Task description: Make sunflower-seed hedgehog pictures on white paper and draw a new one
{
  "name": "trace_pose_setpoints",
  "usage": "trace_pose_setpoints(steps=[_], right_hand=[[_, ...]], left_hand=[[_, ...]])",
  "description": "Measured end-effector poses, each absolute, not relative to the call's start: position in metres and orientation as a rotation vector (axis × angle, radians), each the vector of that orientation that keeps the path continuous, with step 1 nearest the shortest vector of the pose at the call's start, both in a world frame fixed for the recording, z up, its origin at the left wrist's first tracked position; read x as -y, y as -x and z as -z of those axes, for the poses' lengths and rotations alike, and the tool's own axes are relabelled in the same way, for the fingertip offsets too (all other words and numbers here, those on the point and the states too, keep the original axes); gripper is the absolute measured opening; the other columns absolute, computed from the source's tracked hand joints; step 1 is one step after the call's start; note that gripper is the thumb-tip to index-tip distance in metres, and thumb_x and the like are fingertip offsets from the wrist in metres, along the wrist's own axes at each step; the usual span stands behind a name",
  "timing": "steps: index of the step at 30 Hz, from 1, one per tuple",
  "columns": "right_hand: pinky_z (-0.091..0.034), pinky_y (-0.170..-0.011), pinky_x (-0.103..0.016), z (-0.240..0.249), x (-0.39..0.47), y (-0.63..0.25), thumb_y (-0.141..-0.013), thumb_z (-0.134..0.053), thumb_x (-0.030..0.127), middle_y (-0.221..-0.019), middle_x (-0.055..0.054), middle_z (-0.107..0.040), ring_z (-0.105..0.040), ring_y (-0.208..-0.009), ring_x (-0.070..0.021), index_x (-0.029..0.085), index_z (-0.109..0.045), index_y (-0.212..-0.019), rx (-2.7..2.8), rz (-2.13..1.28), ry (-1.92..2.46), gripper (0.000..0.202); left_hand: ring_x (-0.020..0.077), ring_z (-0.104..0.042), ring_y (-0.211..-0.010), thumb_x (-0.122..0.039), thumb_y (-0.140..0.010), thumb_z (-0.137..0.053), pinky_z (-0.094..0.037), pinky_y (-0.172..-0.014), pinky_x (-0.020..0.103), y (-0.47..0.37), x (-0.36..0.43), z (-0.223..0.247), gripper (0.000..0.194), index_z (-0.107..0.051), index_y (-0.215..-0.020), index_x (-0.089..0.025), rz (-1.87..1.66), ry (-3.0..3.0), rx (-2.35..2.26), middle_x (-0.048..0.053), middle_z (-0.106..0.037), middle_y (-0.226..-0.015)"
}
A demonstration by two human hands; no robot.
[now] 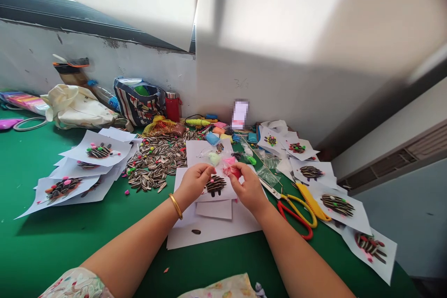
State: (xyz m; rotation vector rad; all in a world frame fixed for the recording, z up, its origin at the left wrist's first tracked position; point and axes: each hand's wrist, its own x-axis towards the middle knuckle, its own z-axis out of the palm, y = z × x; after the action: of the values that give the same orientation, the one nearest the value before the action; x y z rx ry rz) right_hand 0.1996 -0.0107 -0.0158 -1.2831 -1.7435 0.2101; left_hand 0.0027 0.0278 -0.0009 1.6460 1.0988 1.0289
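Over a white card [225, 194] bearing a hedgehog shape made of sunflower seeds [215, 185], both hands work close together. My left hand [196, 180] has thumb and forefinger pinched at the card's upper left; anything between them is too small to make out. In my right hand [248, 188] is a lump of red modelling clay [236, 173] in clear plastic wrap. Pink clay [229, 160] and pale green clay [214, 158] lie just beyond the fingers. A single seed [196, 232] rests on the larger white paper [181, 237] below.
A heap of sunflower seeds [153, 163] spreads to the left. Finished seed pictures lie in a left stack [92, 151] and along the right [337, 205]. Scissors [296, 216] and a yellow cutter [312, 202] sit right of my right hand. A red flask [172, 107] stands behind.
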Motion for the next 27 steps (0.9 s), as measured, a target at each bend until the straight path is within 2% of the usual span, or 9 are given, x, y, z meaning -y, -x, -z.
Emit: trace_pose_setpoints(steps=[4, 7, 12, 16, 19, 21, 23, 27], right_hand=[[-0.051, -0.088, -0.039, 0.019, 0.000, -0.215, -0.091, -0.052, 0.027, -0.106, -0.010, -0.065, -0.061, -0.098, -0.0230, 0.019, -0.059, -0.115, 1.802, -0.070, 1.341, 0.025], [-0.048, -0.096, -0.046, 0.031, -0.012, -0.233, -0.090, -0.052, 0.026, -0.120, -0.016, -0.062, -0.057, -0.112, -0.0282, 0.016, -0.059, -0.121, 1.844, 0.068, 1.458, 0.033], [-0.045, -0.093, -0.051, 0.050, -0.021, -0.249, -0.087, -0.058, 0.027, -0.120, -0.017, -0.065, -0.057, -0.111, -0.0319, 0.018, -0.066, -0.115, 1.897, 0.236, 1.634, 0.030], [-0.041, -0.096, -0.052, 0.035, -0.012, -0.239, -0.090, -0.055, 0.026, -0.123, -0.015, -0.064, -0.054, -0.115, -0.0316, 0.021, -0.066, -0.116, 1.803, 0.302, 1.581, 0.029], [-0.043, -0.097, -0.047, 0.017, 0.001, -0.221, -0.092, -0.053, 0.023, -0.117, -0.011, -0.065, -0.056, -0.111, -0.0273, 0.023, -0.065, -0.120, 1.857, 0.191, 1.412, 0.031], [-0.043, -0.096, -0.047, 0.009, 0.010, -0.209, -0.092, -0.053, 0.023, -0.115, -0.010, -0.065, -0.056, -0.110, -0.0268, 0.023, -0.064, -0.122, 1.890, 0.145, 1.294, 0.032], [-0.042, -0.097, -0.047, 0.005, 0.017, -0.199, -0.092, -0.054, 0.022, -0.113, -0.009, -0.065, -0.056, -0.108, -0.0261, 0.024, -0.062, -0.124, 1.927, 0.115, 1.216, 0.033], [-0.044, -0.090, -0.044, 0.001, 0.027, -0.185, -0.094, -0.054, 0.025, -0.104, -0.008, -0.066, -0.058, -0.098, -0.0244, 0.024, -0.063, -0.121, 1.941, 0.070, 1.127, 0.029]], left_hand=[[0.0199, -0.067, -0.081, -0.043, -0.074, -0.073, -0.054, -0.074, 0.033, -0.005, -0.030, 0.003, 0.034, -0.075, -0.097, -0.018, -1.014, -1.375, -1.046, 0.006, -0.074, -0.087], [0.0198, -0.068, -0.083, -0.041, -0.071, -0.078, -0.055, -0.080, 0.036, -0.008, -0.030, 0.002, 0.039, -0.074, -0.101, -0.017, -1.023, -1.223, -0.981, 0.006, -0.074, -0.089], [0.0143, -0.063, -0.067, -0.041, -0.069, -0.079, -0.053, -0.069, 0.030, -0.007, -0.028, -0.003, 0.031, -0.068, -0.081, -0.015, -0.990, -1.219, -0.910, 0.001, -0.068, -0.069], [0.0121, -0.059, -0.063, -0.041, -0.069, -0.079, -0.048, -0.059, 0.025, -0.005, -0.026, -0.003, 0.032, -0.060, -0.074, -0.016, -0.989, -1.267, -0.927, -0.002, -0.062, -0.065], [0.0135, -0.061, -0.067, -0.040, -0.068, -0.081, -0.049, -0.060, 0.025, -0.006, -0.025, -0.002, 0.032, -0.064, -0.084, -0.017, -0.995, -1.283, -0.937, -0.001, -0.064, -0.072], [0.0158, -0.065, -0.074, -0.040, -0.068, -0.081, -0.052, -0.066, 0.028, -0.008, -0.023, -0.003, 0.038, -0.068, -0.096, -0.018, -0.983, -1.258, -0.923, 0.002, -0.069, -0.081], [0.0169, -0.066, -0.076, -0.042, -0.069, -0.079, -0.054, -0.071, 0.031, -0.009, -0.021, -0.005, 0.039, -0.070, -0.098, -0.017, -0.958, -1.230, -0.904, 0.003, -0.071, -0.082], [0.0133, -0.058, -0.058, -0.052, -0.073, -0.074, -0.050, -0.057, 0.026, -0.010, -0.017, -0.007, 0.038, -0.068, -0.075, -0.014, -0.870, -1.331, -0.909, 0.001, -0.063, -0.061]])
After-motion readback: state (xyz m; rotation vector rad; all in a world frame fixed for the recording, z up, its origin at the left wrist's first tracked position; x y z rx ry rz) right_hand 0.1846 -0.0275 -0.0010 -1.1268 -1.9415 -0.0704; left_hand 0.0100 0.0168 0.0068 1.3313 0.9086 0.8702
